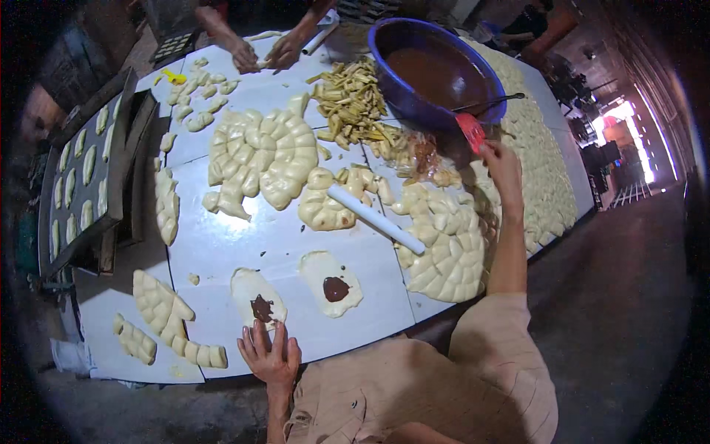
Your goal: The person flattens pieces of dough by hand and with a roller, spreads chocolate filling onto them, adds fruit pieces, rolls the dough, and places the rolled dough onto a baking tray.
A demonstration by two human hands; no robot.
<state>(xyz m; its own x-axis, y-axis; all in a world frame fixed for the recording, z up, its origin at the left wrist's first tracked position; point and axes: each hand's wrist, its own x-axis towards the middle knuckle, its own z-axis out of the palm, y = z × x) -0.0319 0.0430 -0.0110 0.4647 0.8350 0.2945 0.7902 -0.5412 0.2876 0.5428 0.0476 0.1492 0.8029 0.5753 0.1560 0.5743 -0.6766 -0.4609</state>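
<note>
My left hand [270, 357] rests with fingers spread at the near edge of a flattened oval of dough [246, 284]. A dark brown dollop [262, 308] lies on that dough, just beyond my fingertips. To its right is a second flat oval of dough [316, 268] with a brown dollop [336, 288] on it. My right hand [503, 164] is raised at the near rim of a blue tub [384, 74] of brown filling [436, 72]. It is closed on a red plastic spatula [471, 132], which tilts up toward the tub.
A white rolling pin [376, 219] lies across dough pieces [444, 255]. Beyond it are cut yellowish strips [347, 103] and a plastic bag [423, 157]. A dark-handled utensil [492, 102] leans in the tub. Trays of shaped dough [81, 177] stand left. Another person's hands [262, 55] work dough opposite.
</note>
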